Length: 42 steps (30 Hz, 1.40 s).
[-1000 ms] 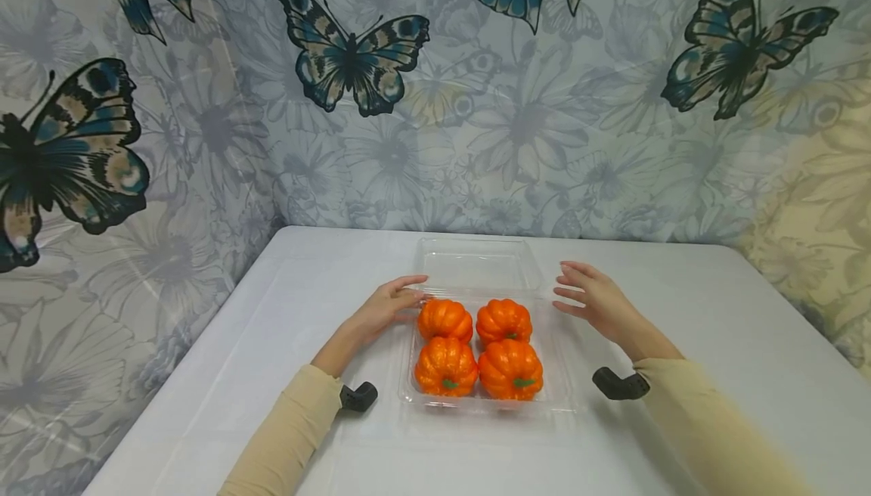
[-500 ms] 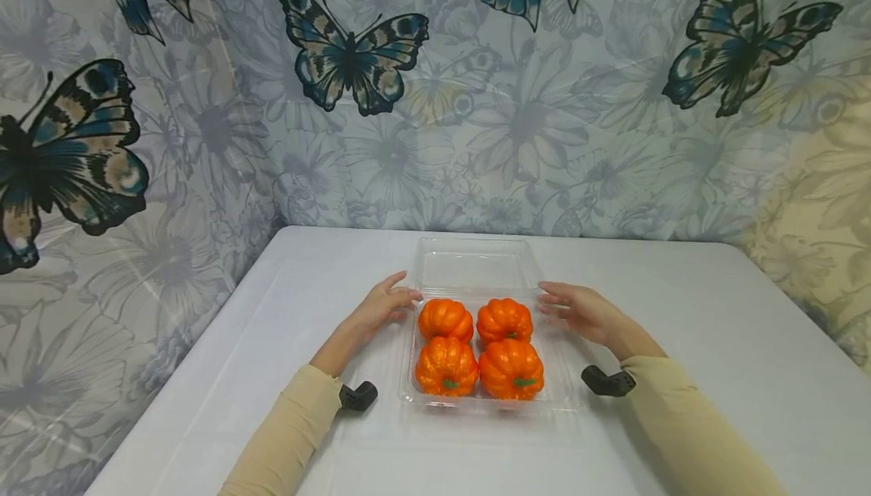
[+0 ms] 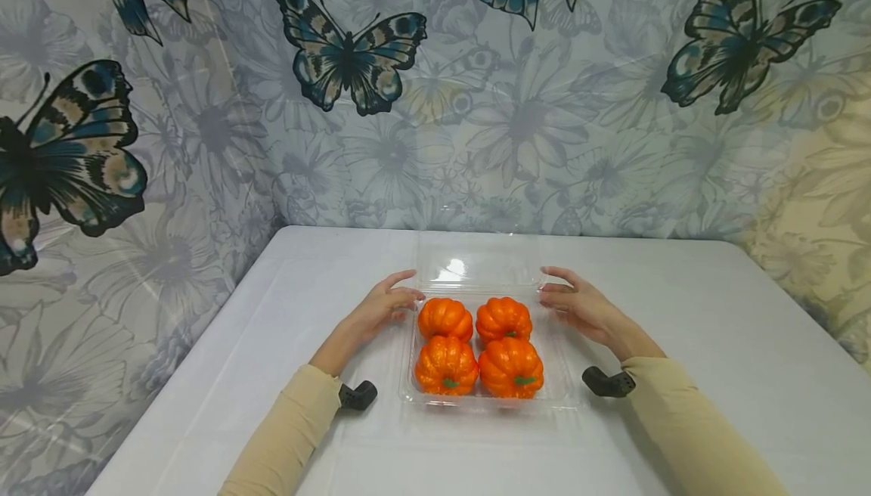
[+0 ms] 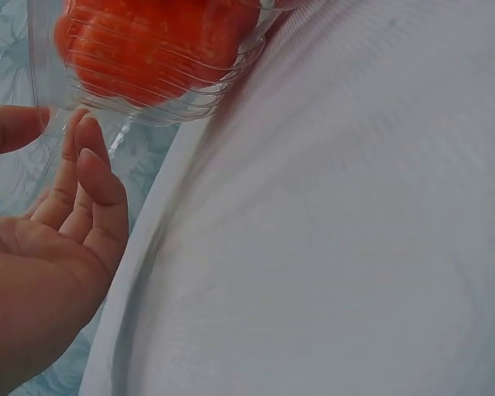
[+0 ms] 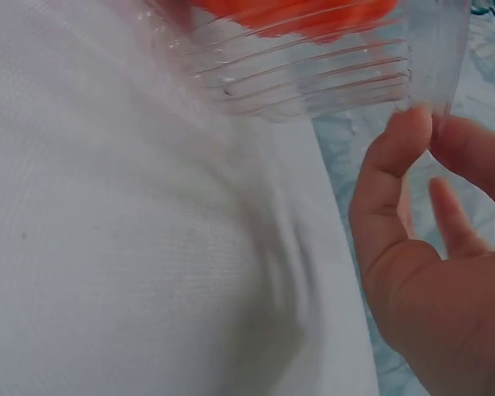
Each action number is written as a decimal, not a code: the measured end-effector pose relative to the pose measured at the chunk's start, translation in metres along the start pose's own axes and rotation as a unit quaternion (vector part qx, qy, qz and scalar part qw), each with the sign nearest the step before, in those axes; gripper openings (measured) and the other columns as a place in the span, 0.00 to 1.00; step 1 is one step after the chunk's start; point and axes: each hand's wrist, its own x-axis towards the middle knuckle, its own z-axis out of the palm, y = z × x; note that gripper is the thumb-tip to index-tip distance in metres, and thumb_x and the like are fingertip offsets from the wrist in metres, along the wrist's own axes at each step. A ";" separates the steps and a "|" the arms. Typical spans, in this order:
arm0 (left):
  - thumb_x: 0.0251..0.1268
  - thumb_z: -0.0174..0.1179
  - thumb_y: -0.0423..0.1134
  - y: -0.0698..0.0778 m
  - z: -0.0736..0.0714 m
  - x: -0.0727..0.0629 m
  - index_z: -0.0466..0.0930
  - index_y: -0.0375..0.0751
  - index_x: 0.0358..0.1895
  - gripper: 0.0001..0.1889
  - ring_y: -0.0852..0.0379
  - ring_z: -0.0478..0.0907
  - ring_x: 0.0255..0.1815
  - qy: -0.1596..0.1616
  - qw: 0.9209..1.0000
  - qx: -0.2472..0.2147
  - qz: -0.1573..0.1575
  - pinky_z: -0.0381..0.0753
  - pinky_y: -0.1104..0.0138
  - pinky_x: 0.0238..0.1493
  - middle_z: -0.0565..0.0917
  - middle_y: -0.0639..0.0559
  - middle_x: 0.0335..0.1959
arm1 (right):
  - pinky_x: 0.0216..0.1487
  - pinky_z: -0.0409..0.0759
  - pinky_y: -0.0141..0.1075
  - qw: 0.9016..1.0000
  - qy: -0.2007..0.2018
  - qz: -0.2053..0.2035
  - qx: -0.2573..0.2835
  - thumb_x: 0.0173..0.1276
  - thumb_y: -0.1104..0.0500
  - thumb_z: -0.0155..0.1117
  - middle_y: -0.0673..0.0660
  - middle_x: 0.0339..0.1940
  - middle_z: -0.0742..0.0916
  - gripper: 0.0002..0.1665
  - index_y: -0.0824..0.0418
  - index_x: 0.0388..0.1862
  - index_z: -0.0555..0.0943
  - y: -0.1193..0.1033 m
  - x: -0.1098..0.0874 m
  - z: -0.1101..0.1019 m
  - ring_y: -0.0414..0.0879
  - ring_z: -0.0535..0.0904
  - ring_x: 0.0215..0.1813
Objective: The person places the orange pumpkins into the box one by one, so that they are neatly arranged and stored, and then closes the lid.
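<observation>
A clear plastic clamshell container stands on the table, holding several shiny orange toy pumpkins with green stems. Its see-through lid tilts up at the back, catching a bright glare. My left hand is at the container's back left corner. In the left wrist view its fingertips touch the plastic rim, the fingers loosely bent. At the back right corner is my right hand. The right wrist view shows thumb and forefinger pinching the container's thin edge, below an orange pumpkin seen through the ribbed wall.
A white cloth covers the table. Behind and to the left hangs a patterned backdrop with flowers and butterflies. Black wrist devices sit at both beige sleeves.
The right hand has come left to the container's edge, then its forefinger lifted slightly. The lid, flat behind the container before, now stands tilted up. The left hand has shifted only slightly.
</observation>
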 end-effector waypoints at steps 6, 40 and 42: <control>0.67 0.55 0.31 0.000 -0.001 -0.001 0.58 0.36 0.68 0.28 0.58 0.78 0.35 -0.008 1.000 -0.011 -0.004 0.73 0.69 0.34 0.82 0.51 0.42 | 0.45 0.76 0.32 0.999 0.029 -0.038 -0.014 0.70 0.63 0.60 0.67 0.63 0.67 0.35 0.63 0.70 0.55 0.004 0.000 0.001 0.45 0.78 0.48; 0.70 0.50 0.32 -0.001 0.001 -0.001 0.71 0.38 0.54 0.12 0.57 0.78 0.38 0.001 0.998 -0.068 -0.005 0.79 0.63 0.36 0.79 0.50 0.41 | 0.46 0.74 0.25 0.989 0.074 -0.088 -0.096 0.68 0.63 0.62 0.70 0.64 0.73 0.11 0.55 0.24 0.80 0.000 -0.012 0.004 0.63 0.61 0.69; 0.69 0.51 0.31 0.001 0.004 -0.001 0.71 0.38 0.55 0.13 0.57 0.78 0.38 0.010 0.998 -0.062 -0.004 0.79 0.63 0.35 0.81 0.50 0.40 | 0.43 0.73 0.23 0.992 0.053 -0.076 -0.084 0.69 0.61 0.62 0.60 0.60 0.78 0.11 0.53 0.24 0.80 0.001 -0.013 0.001 0.56 0.63 0.69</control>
